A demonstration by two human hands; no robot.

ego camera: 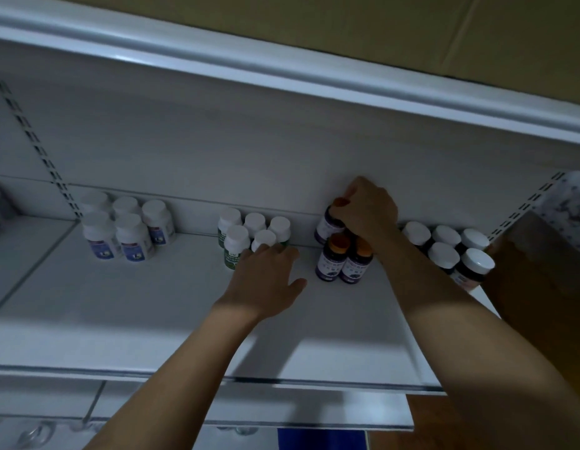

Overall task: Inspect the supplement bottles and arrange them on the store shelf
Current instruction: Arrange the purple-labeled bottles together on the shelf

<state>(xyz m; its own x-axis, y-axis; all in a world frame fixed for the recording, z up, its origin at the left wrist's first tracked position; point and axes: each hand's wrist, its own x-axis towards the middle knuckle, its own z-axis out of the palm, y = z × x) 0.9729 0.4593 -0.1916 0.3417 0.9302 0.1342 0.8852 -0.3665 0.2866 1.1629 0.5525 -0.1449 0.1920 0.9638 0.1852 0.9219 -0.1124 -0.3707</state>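
On a white metal store shelf [119, 303], the right hand [369, 214] grips the top of an orange-capped dark purple plastic bottle [327, 227] at the shelf's back wall, while the left hand [269, 280], fingers relaxed, touches green-labelled white-capped bottles [236, 243] mid-shelf.

No text readable, labels [327, 267] on the supplement bottles [134, 241] too blurred (blue, green, purple prints alike)
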